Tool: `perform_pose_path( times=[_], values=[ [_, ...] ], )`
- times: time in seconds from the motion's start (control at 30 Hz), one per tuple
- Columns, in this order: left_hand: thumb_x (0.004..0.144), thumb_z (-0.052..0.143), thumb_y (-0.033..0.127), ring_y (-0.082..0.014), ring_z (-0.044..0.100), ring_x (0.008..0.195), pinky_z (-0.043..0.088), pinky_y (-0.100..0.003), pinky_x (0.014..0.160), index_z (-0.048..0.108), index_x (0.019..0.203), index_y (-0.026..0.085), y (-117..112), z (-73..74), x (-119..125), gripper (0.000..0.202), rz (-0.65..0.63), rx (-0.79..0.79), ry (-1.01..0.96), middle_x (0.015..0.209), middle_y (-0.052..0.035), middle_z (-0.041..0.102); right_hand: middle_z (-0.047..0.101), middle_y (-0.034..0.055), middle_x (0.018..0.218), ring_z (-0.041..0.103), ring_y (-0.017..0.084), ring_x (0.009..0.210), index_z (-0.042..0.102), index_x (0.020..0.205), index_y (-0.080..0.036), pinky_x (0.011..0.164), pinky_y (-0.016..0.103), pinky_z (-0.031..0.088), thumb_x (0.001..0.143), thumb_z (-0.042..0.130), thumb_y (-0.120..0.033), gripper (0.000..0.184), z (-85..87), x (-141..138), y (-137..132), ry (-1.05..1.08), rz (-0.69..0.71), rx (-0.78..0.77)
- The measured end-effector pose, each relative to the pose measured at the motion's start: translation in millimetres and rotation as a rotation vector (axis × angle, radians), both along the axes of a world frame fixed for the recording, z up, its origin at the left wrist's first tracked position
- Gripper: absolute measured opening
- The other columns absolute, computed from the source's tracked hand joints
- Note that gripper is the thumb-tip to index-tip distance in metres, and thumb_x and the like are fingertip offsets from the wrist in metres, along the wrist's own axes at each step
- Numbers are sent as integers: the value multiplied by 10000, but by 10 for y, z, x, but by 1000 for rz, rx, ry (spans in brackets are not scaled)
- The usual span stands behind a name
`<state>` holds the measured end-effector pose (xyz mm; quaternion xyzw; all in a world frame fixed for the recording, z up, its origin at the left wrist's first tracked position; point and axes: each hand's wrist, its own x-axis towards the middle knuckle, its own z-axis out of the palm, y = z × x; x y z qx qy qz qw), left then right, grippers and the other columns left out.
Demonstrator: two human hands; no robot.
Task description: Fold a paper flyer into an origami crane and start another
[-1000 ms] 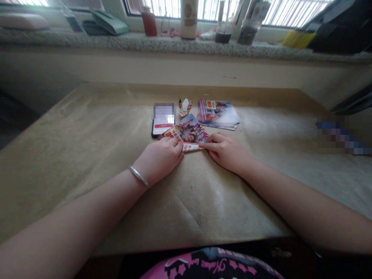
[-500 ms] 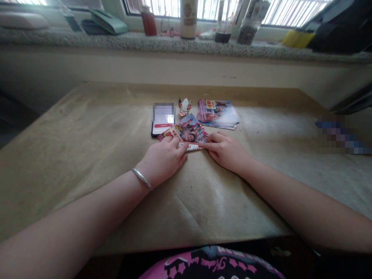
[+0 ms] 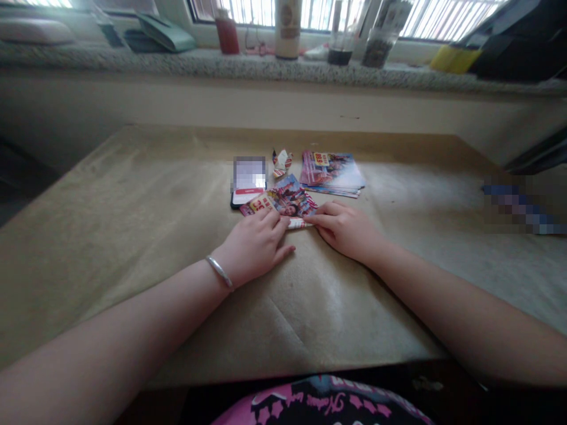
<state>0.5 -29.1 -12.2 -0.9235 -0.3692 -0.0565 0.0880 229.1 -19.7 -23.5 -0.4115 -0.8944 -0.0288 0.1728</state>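
Observation:
A printed paper flyer (image 3: pixel 293 200) lies tilted on the table, with a pale folded strip along its near edge. My left hand (image 3: pixel 257 242), with a silver bangle at the wrist, rests flat on the flyer's left part; its fingers lie outstretched and its thumb is spread out on the table. At the right end of the strip my right hand (image 3: pixel 339 227) grips the flyer's corner between thumb and index finger, the other fingers curled. Just beyond the flyer lie a phone (image 3: pixel 248 180), partly under its left corner, and a small folded paper piece (image 3: pixel 282 163).
A stack of similar flyers (image 3: pixel 332 169) lies at the back right of the table (image 3: pixel 155 236). A blurred-out flat item (image 3: pixel 522 206) is at the right edge. Bottles and a red jar (image 3: pixel 227 34) stand on the speckled windowsill (image 3: pixel 248 66) behind.
My left hand has shifted slightly right along the folded strip, and its thumb has spread away from the fingers toward me. The right hand has hardly moved.

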Motion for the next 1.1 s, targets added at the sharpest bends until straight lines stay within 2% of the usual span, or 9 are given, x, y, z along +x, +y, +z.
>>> perform_pose_path(
  times=[0.17, 0.27, 0.43, 0.77, 0.97, 1.1],
  values=[
    [942, 428, 458, -274, 499, 1089, 413, -427, 987, 490, 1339, 173, -12, 5, -13, 492, 4, -50, -22, 1177, -130, 553, 696, 58, 904, 625, 190, 839, 692, 941, -175, 769, 290, 469, 845, 549, -162, 173, 10, 65, 25, 89, -83, -52],
    [942, 425, 451, -277, 489, 1092, 403, -436, 992, 501, 1330, 179, -14, -5, -15, 479, 20, -52, -20, 1196, -137, 538, 697, 49, 897, 629, 186, 837, 699, 887, -189, 769, 284, 469, 852, 546, -173, 158, 17, 103, 40, 96, -50, -56],
    [944, 413, 459, -286, 488, 1086, 409, -434, 974, 502, 1325, 170, -15, -10, -8, 487, 19, -25, 1, 1182, -144, 536, 697, 60, 927, 625, 186, 858, 721, 914, -186, 797, 288, 463, 888, 515, -183, 208, 27, 116, 36, 54, 6, -37],
    [951, 392, 452, -276, 508, 1059, 432, -412, 947, 511, 1300, 145, -23, 8, 8, 480, 5, -13, 35, 1137, -144, 556, 684, 67, 923, 613, 185, 867, 730, 921, -185, 796, 287, 456, 888, 509, -179, 224, 9, 109, 42, 15, -1, -26],
    [950, 400, 440, -278, 535, 1049, 457, -408, 927, 525, 1272, 134, -27, 27, 17, 462, -3, -11, 49, 1115, -138, 578, 677, 67, 902, 608, 190, 849, 733, 918, -189, 771, 288, 447, 903, 501, -199, 232, 57, 84, 9, -55, -33, -16],
    [950, 413, 386, -279, 564, 1063, 501, -381, 864, 494, 1298, 101, -100, 58, 50, 457, 70, -13, 59, 1182, -167, 575, 674, 63, 899, 606, 199, 864, 732, 922, -189, 767, 291, 444, 912, 493, -211, 240, 68, 76, 2, -70, -35, -5]
  ],
)
